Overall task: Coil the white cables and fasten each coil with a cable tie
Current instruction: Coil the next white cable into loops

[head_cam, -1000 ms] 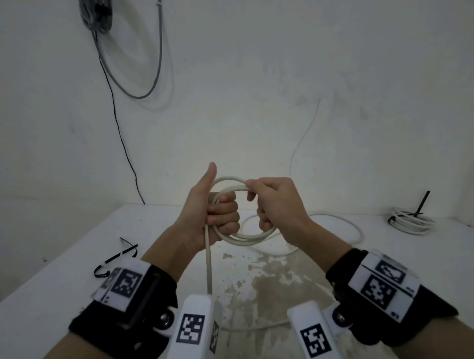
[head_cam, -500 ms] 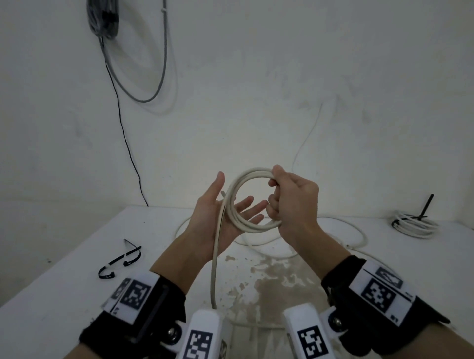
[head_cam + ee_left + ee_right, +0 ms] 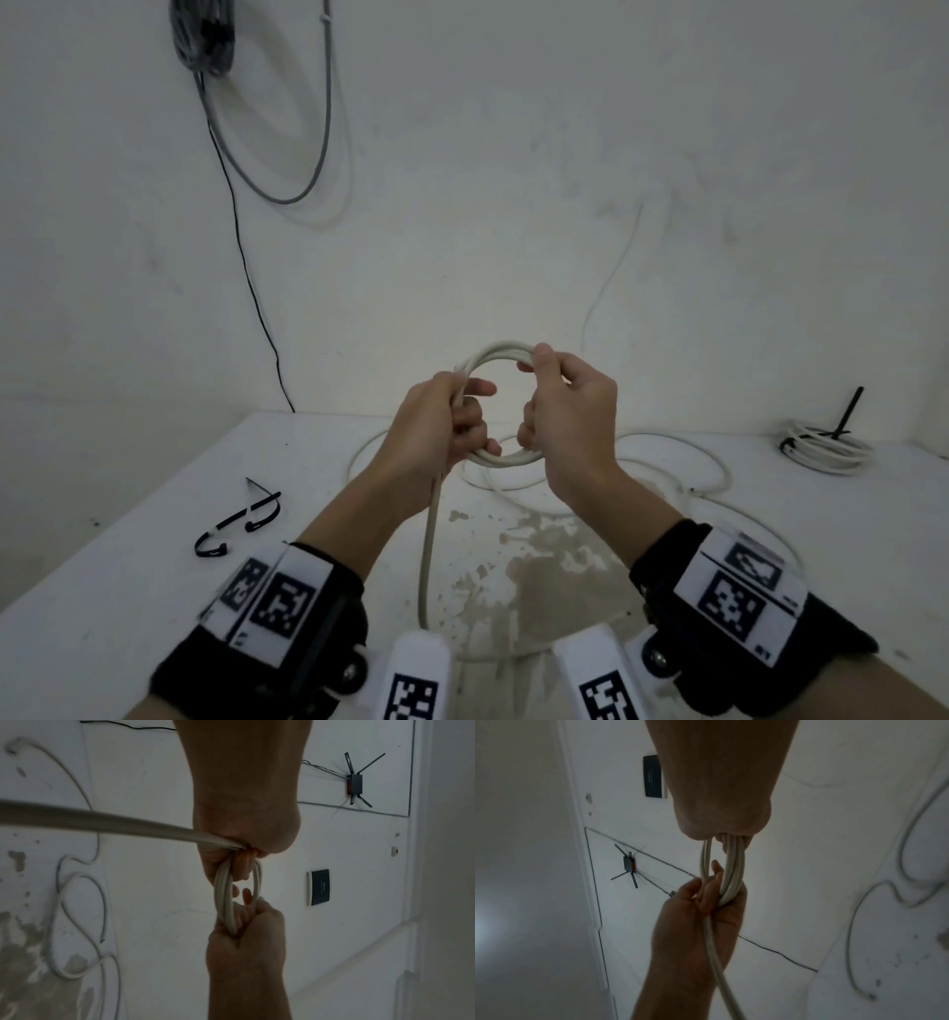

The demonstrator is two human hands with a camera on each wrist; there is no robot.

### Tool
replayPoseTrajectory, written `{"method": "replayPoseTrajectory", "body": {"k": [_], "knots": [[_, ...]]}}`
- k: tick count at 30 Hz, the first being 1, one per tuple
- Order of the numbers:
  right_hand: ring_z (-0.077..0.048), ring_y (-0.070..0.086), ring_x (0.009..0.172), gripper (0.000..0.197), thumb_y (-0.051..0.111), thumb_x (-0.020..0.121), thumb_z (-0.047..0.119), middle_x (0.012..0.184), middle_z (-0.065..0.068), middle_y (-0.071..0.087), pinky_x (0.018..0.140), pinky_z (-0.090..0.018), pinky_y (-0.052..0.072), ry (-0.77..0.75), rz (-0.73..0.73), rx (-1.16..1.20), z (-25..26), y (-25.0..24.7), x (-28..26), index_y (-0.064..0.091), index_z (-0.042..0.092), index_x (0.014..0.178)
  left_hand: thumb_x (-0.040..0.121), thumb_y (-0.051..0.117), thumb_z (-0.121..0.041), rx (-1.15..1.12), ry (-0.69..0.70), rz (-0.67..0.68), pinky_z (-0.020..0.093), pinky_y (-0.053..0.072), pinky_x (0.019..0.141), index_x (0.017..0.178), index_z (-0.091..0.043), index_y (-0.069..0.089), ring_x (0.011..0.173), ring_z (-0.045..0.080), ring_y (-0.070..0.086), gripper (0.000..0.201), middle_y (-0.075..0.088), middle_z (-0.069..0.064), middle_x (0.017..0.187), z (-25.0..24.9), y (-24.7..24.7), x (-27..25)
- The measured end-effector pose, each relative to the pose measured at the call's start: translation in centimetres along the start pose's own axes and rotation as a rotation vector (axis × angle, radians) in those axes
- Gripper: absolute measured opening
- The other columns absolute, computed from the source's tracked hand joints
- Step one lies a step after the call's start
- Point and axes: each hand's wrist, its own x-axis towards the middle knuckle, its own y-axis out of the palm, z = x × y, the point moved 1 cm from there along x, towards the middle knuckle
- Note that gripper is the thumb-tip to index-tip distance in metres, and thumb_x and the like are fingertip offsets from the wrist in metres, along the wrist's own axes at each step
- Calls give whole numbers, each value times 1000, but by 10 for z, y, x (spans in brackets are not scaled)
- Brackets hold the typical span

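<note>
I hold a small coil of white cable [image 3: 494,353] upright above the table [image 3: 128,539]. My left hand [image 3: 462,421] grips the coil's left side, fingers curled round the strands. My right hand [image 3: 539,406] grips its right side, thumb and forefinger pinching the top. From the left hand a cable tail [image 3: 429,555] hangs down toward me. The rest of this cable [image 3: 667,447] lies in loose loops on the table behind the hands. In the left wrist view the coil [image 3: 226,902] runs between both fists. The right wrist view shows the coil [image 3: 734,872] the same way.
A finished coil [image 3: 827,449] bound with a black tie lies at the back right of the table. Loose black cable ties [image 3: 241,524] lie at the left. Grey and black cables [image 3: 287,169] hang on the wall behind. A stained patch [image 3: 539,575] marks the table's middle.
The left hand, open behind the coil half a second ago, has closed round its left side. The right hand kept its hold on the coil throughout.
</note>
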Motion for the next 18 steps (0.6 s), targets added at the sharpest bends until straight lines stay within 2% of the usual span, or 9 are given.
{"method": "replayPoseTrajectory", "body": {"k": [2, 3, 7, 9, 12, 15, 16, 18], "knots": [[-14, 27, 38, 30, 47, 98, 21, 47, -1, 29, 36, -18, 30, -7, 33, -19, 1, -3, 0, 59, 7, 73, 102, 29, -34, 91, 21, 20, 28, 46, 51, 94, -4, 53, 38, 10, 24, 40, 24, -4, 50, -3, 0, 0], [-15, 27, 39, 30, 47, 97, 20, 47, -1, 27, 35, -18, 30, -3, 38, -19, 2, -4, 1, 58, 7, 72, 102, 28, -36, 89, 29, 33, 28, 46, 51, 95, -4, 53, 38, 10, 23, 41, 23, -4, 49, -3, 0, 1], [-13, 24, 37, 29, 49, 97, 18, 43, 5, 24, 34, -17, 27, 41, 74, 21, 8, -5, 4, 58, 10, 71, 103, 28, -25, -30, 11, 144, 26, 48, 51, 108, -5, 52, 36, 8, 26, 31, 31, -5, 50, -3, -5, 1], [-13, 25, 36, 29, 49, 97, 18, 41, 6, 25, 34, -17, 28, 19, 92, -9, 10, -6, 3, 60, 10, 72, 101, 26, -19, -23, -1, 156, 27, 48, 50, 108, -4, 50, 34, 9, 29, 29, 35, -3, 50, -5, -6, 1], [-15, 27, 38, 29, 49, 97, 20, 41, 6, 28, 35, -19, 32, -108, 105, -141, 11, -6, 2, 62, 6, 76, 98, 30, -19, -41, -40, 132, 27, 47, 47, 85, -6, 47, 33, 11, 27, 25, 32, -1, 48, -7, -5, 2], [-17, 32, 38, 28, 49, 97, 21, 41, 7, 32, 35, -19, 34, -208, 111, -254, 12, -5, 1, 64, 2, 82, 94, 47, -41, -31, -41, 73, 24, 43, 44, 68, -13, 39, 34, 11, 22, 39, 25, -2, 50, -5, -3, 2], [-17, 32, 39, 29, 48, 97, 21, 43, 5, 32, 35, -19, 34, -193, 120, -263, 11, -4, 0, 63, 2, 81, 93, 47, -44, -40, -36, 45, 21, 39, 41, 67, -14, 39, 34, 10, 20, 41, 23, -2, 50, -3, -3, 2], [-15, 30, 40, 31, 45, 99, 26, 46, 1, 32, 38, -20, 34, -53, 158, -176, 9, -2, 0, 60, 5, 82, 96, 43, -43, -112, -27, -15, 18, 29, 37, 64, -14, 36, 34, 9, 17, 43, 21, -3, 47, 0, -4, 2]]}}
